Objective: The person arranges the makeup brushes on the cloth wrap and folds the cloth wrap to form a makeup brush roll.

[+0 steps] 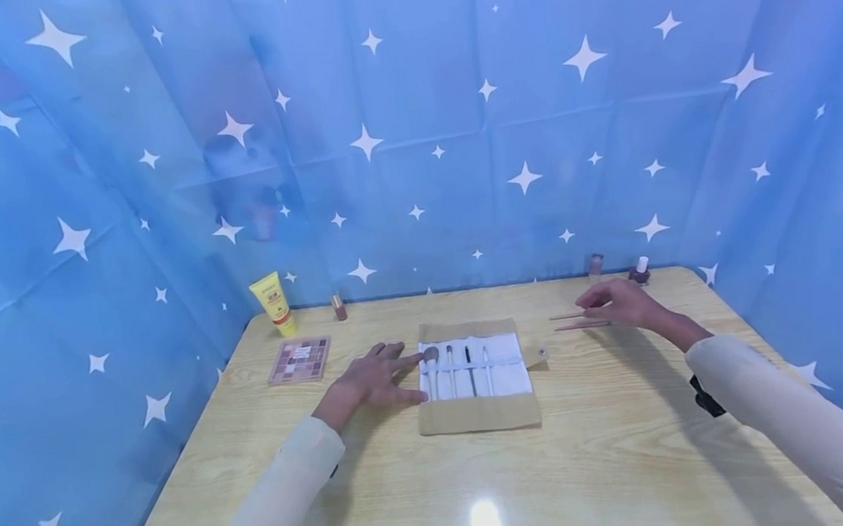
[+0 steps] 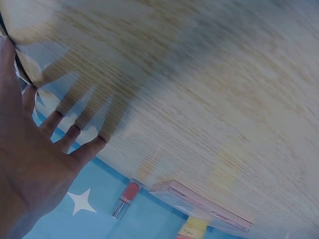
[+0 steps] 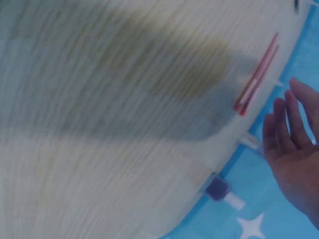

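Observation:
An unfolded brush roll [image 1: 478, 415], tan outside with a white lining, lies mid-table and holds several makeup brushes [image 1: 433, 372] in its slots. My left hand [image 1: 375, 377] spreads its fingers at the roll's left edge, fingertips touching it or just above. In the left wrist view, the left hand [image 2: 45, 154] has its fingers apart over the tabletop. To the right, two thin reddish-brown pencils [image 1: 581, 326] lie side by side. Above them hovers my right hand [image 1: 619, 304]. The right wrist view shows the pencils [image 3: 256, 77] apart from the right hand [image 3: 296, 134], whose fingers are loosely bent around nothing.
At the back left are a yellow squeeze tube [image 1: 272, 304], an eyeshadow palette [image 1: 300, 360] and a small lip gloss tube [image 1: 338, 308]. A dark nail polish bottle [image 1: 640, 274] and another small bottle [image 1: 596, 268] stand back right. A blue starry curtain [image 1: 443, 169] borders the table.

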A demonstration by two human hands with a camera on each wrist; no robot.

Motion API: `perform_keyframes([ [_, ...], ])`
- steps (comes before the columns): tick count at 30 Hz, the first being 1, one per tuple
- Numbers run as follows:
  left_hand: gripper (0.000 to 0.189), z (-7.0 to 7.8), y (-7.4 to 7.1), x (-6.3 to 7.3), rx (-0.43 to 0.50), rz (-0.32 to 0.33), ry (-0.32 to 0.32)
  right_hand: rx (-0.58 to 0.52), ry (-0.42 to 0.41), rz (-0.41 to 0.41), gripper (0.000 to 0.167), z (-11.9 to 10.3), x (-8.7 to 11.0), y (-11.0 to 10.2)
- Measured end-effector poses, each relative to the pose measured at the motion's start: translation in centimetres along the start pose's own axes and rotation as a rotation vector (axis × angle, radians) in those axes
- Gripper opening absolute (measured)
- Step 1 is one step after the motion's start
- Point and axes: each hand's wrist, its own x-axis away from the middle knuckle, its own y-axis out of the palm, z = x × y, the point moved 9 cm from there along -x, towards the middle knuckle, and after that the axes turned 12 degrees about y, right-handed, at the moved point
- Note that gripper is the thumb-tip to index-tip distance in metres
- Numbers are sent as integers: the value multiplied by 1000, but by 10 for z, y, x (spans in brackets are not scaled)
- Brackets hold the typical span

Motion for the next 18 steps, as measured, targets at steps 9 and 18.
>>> perform_keyframes([
  [9,85,0,1,-1,-8,7,5,20,53,2,17,24,5,5],
  [18,87,-1,2,-1,-2,7,1,112,69,10,19,36,7,8],
])
